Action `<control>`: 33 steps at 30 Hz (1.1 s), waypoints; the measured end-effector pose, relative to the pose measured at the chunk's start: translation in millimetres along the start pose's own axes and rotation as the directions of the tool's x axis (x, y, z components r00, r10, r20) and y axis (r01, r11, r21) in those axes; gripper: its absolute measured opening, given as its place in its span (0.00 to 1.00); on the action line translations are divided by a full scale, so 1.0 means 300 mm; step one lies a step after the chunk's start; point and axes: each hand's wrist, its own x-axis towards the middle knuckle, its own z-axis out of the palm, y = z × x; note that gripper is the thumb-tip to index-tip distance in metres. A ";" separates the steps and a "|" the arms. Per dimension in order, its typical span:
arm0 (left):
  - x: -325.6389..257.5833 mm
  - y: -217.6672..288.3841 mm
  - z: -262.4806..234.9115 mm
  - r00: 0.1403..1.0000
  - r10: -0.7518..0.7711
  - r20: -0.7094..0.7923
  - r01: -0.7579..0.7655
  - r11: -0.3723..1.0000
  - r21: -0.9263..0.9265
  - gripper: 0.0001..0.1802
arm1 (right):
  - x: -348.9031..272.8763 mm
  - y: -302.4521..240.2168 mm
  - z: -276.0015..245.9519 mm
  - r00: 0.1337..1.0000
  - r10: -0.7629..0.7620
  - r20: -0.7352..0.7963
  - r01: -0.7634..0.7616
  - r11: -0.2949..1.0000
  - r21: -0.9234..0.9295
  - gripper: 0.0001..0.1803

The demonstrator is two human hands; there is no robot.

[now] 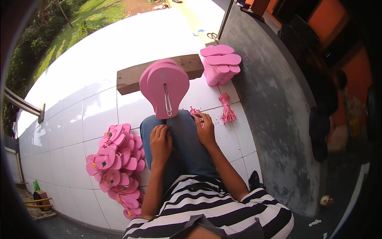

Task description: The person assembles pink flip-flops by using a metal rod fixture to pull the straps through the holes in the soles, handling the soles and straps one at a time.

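— Where is the pink foam sandal sole sitting?
— Standing against the knees (metal loop in front). Left hand is lying released on the jeans; right hand is pinching a pink strap piece.

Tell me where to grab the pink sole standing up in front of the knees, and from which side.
Grip the pink sole by its narrow lower end, just above the knees, coming from below, probably with the left hand nearest it. It stands upright with the wide end on top, and a metal loop tool hangs down its face, so pinch the edges.
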 end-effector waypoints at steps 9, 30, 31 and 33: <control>0.030 0.037 0.025 0.999 -0.032 -0.031 0.033 0.999 0.023 0.05 | -0.347 0.716 0.091 0.617 0.785 -0.051 -0.660 0.481 -0.577 0.25; 0.049 0.224 0.022 0.950 0.035 0.311 0.168 0.779 -0.604 0.22 | -0.210 -0.163 -0.457 0.990 0.100 -0.097 -0.040 0.872 0.488 0.15; 0.069 0.265 0.036 0.965 0.092 0.246 0.080 0.788 -0.610 0.26 | -0.228 -0.191 -0.487 0.997 0.027 -0.074 0.016 0.847 0.532 0.15; 0.111 0.328 0.051 0.956 0.219 0.196 -0.066 0.810 -0.583 0.32 | -0.252 -0.256 -0.530 0.994 -0.105 -0.035 0.105 0.801 0.589 0.15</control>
